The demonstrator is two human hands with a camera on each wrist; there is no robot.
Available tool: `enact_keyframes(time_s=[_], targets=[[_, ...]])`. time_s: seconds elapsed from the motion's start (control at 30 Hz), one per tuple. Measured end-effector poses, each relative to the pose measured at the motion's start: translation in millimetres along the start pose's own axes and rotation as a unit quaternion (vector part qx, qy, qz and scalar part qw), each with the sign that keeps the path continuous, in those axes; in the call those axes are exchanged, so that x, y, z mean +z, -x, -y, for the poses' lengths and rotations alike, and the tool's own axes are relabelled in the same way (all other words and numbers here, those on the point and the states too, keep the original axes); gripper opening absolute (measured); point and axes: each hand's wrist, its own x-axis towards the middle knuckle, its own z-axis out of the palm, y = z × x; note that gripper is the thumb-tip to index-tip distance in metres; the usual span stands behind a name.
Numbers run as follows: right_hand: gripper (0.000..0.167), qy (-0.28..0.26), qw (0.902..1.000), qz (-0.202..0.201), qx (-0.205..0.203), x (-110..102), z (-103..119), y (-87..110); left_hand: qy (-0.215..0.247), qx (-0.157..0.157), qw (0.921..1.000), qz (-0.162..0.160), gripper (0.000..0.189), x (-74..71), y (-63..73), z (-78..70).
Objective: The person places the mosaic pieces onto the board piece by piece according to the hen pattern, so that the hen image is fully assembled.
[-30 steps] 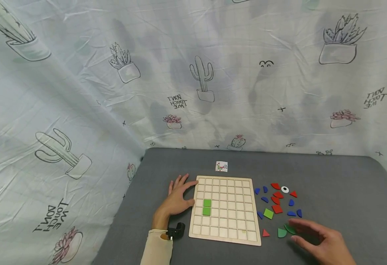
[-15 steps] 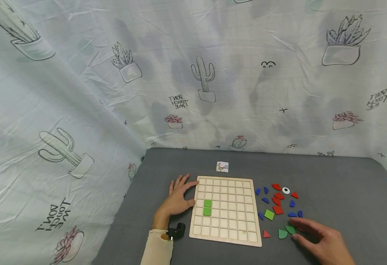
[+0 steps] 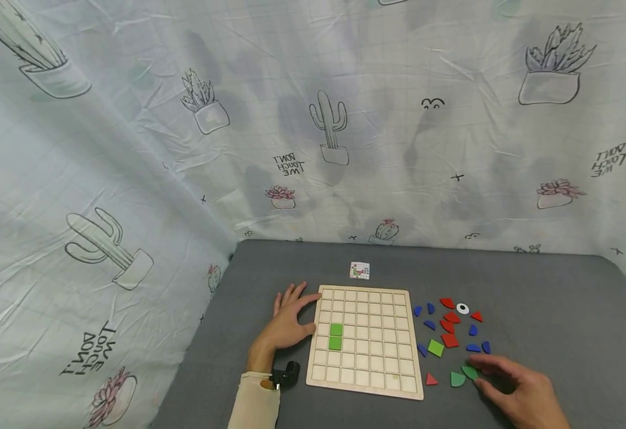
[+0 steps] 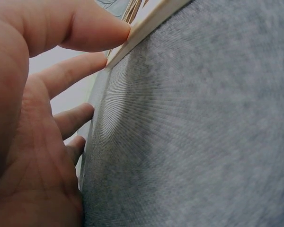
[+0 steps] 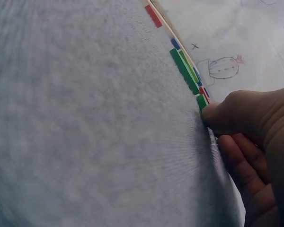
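A wooden grid board (image 3: 365,388) lies on the grey table with two green square tiles (image 3: 336,336) in its left part. My left hand (image 3: 288,322) rests at the board's left edge, thumb and index fingertip touching the rim, the other fingers spread; the left wrist view shows the thumb (image 4: 99,30) against the wooden edge. At the right, my right hand (image 3: 522,387) pinches a green rounded tile (image 3: 469,372) lying on the table, thumb and index finger at its two sides. Another green rounded tile (image 3: 457,379) lies just left of it. In the right wrist view the thumb (image 5: 222,116) hides part of the held tile.
Right of the board lie several blue pieces (image 3: 429,325), several red ones (image 3: 449,340), a light green square (image 3: 435,348), a red triangle (image 3: 431,379) and a white ring-like disc with a dark centre (image 3: 463,308). A small pattern card (image 3: 360,270) lies behind the board.
My right thumb and index finger have closed slightly on the green rounded tile. The left hand and the board have stayed put; the head view has shifted very slightly.
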Motion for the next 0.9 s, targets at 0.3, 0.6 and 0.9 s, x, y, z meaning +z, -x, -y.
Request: enact_keyframes(time_s=[0.3,0.6,0.9], targets=[[0.046,-0.022,0.9995,-0.018,0.016,-3,8,1.8,0.003,0.002,1.0,0.004,0.068,-0.8,-0.3,-0.2],[0.044,-0.093,0.9954,-0.018,-0.015,0,37,-5.8,0.005,-0.001,1.0,0.001,0.068,-1.7,0.1,-0.5],[0.041,-0.155,0.987,0.009,-0.041,18,69,-17.4,0.004,-0.002,1.0,0.001,0.068,-1.1,0.4,-1.4]])
